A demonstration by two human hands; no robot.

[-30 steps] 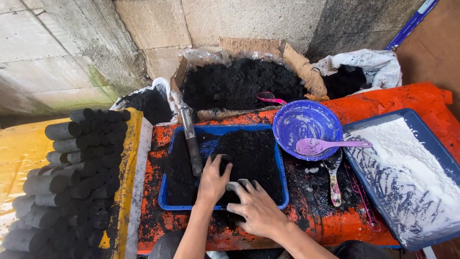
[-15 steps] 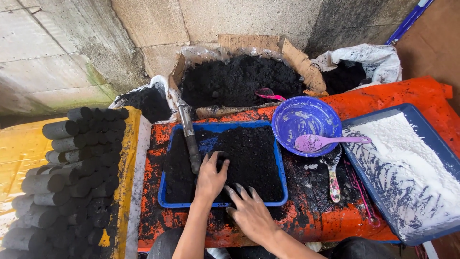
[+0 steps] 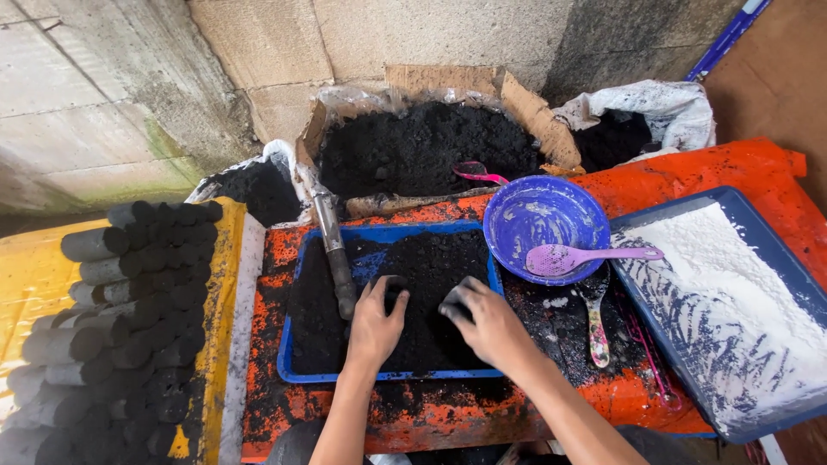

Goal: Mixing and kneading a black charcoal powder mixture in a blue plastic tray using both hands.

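Both hands, left hand [image 3: 376,320] and right hand [image 3: 487,320], are pressing apart, fingers spread, into black powder [image 3: 431,284] filling the blue tray [image 3: 297,284], whose long axis is running left-right.

Under my hands, black powder [image 3: 431,293] fills a blue tray [image 3: 297,366] on orange cloth [image 3: 741,168]. Right of them: purple bowl [image 3: 534,220], pink spoon [image 3: 577,257], white powder [image 3: 732,293]. Left: dark grey-black cylinders [image 3: 129,301] on yellow sheet [image 3: 26,275].

At nine o'clock, dark cylindrical briquettes [image 3: 121,327] lie stacked on a yellow sheet [image 3: 34,275]. At one o'clock a blue bowl [image 3: 544,226] holds a pink spoon [image 3: 577,257]. At three o'clock a tray of white powder [image 3: 732,310] rests on the orange counter [image 3: 732,168]. At twelve, a cardboard box [image 3: 525,108] holds black powder.
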